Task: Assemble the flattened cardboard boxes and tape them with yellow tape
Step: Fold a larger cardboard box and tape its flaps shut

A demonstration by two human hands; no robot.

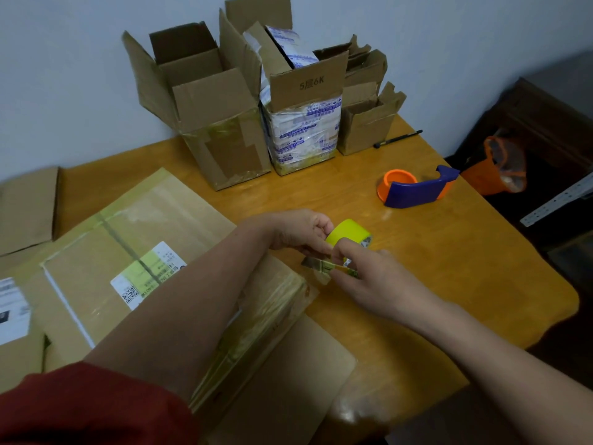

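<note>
My left hand (296, 231) grips a roll of yellow tape (348, 232) just above the wooden table (449, 258). My right hand (375, 277) holds a small utility knife (330, 268) whose blade points left under the roll; its forefinger touches the roll. Under my left forearm lies a cardboard box (134, 239) with yellow tape along its seams and a white shipping label. Three assembled boxes stand open at the back: a plain one (208, 123), one wrapped in printed tape (305, 130) and a small torn one (365, 123).
An orange and blue tape dispenser (414, 187) lies right of centre, a black pen (398, 139) behind it. More flat cardboard (27, 207) lies at the far left. An orange bag (500, 168) hangs off the table's right edge beside dark furniture.
</note>
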